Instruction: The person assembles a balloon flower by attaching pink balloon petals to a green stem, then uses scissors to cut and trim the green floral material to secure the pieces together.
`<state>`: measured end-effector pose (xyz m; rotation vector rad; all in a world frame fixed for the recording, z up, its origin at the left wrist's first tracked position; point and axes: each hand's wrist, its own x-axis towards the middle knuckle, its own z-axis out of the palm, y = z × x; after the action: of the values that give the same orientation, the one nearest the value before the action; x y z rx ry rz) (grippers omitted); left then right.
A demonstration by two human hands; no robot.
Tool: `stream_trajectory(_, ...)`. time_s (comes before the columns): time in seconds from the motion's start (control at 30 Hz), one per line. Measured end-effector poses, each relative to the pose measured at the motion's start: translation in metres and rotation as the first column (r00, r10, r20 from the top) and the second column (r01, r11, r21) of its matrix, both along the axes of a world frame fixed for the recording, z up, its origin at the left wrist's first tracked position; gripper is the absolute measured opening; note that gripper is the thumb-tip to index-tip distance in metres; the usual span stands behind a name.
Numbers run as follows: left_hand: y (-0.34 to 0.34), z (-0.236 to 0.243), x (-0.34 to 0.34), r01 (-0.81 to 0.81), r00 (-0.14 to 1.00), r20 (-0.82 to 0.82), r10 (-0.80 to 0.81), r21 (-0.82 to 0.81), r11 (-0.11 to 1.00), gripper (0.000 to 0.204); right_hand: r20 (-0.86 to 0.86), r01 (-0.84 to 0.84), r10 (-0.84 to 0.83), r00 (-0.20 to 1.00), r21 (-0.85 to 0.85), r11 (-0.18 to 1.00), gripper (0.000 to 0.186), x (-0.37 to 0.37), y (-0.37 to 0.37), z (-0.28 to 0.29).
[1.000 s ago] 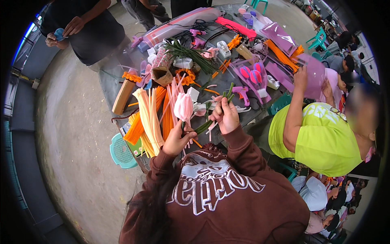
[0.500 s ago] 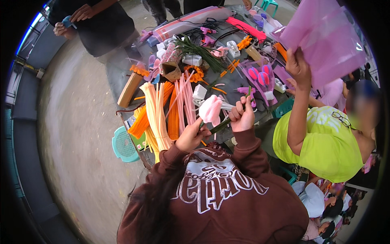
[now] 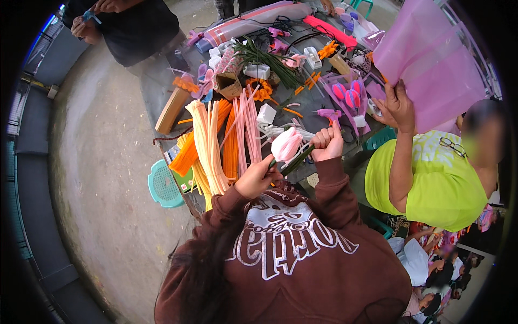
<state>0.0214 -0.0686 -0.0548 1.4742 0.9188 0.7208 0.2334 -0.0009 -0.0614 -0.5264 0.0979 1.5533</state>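
Observation:
A pale pink tulip-shaped flower (image 3: 286, 144), which looks made of fuzzy pipe cleaners, stands tilted above my left hand (image 3: 259, 177). The fingers of that hand are closed around its green stem just below the bloom. Slanting up to the right from there is a dark green leaf-like strip (image 3: 298, 161). My right hand (image 3: 327, 142) is closed at the strip's far end, its thumb and fingers pressed together. Behind the flower lie white cords (image 3: 278, 131) and a small white block (image 3: 266, 114).
Bundles of peach pipe cleaners (image 3: 203, 146) and pink ones (image 3: 248, 129) lie left of my hands. A pink glue gun (image 3: 329, 115) rests beyond my right hand. At right, a person in a lime shirt (image 3: 426, 175) holds up pink wrapping sheets (image 3: 429, 65). A teal stool (image 3: 164, 184) stands left.
The green tip that stuck up above my right hand no longer shows there. The flower has shifted slightly right. The neighbour's pink sheets have shifted, and their other hand now shows near them.

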Motion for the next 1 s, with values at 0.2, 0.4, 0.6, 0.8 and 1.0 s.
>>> stream_trajectory(0.2,0.000,0.005,0.003,0.035,0.995,-0.092,-0.028,0.074,0.997,0.015,-0.448,-0.064,0.085,0.890,0.062,0.996,0.046,0.007,0.000,-0.018)
stream_trajectory(0.4,-0.001,-0.003,0.000,-0.056,0.997,-0.042,0.058,0.059,0.997,0.016,-0.324,-0.084,0.136,0.936,0.170,0.982,0.044,0.012,0.001,-0.021)
stream_trajectory(0.6,-0.007,-0.018,-0.004,-0.126,0.989,0.074,0.130,-0.064,0.990,0.019,0.137,-0.065,0.037,0.990,0.207,0.976,0.044,0.009,-0.004,0.000)
stream_trajectory(0.8,-0.007,-0.016,-0.012,-0.245,0.967,0.069,0.247,-0.038,0.969,0.017,0.445,-0.133,0.086,0.891,0.075,0.988,0.020,0.001,0.001,0.008)
stream_trajectory(1.0,-0.010,-0.016,-0.015,-0.311,0.944,0.065,0.323,-0.150,0.939,0.025,0.442,-0.588,0.562,0.700,-0.092,0.804,0.025,-0.012,-0.035,-0.028)
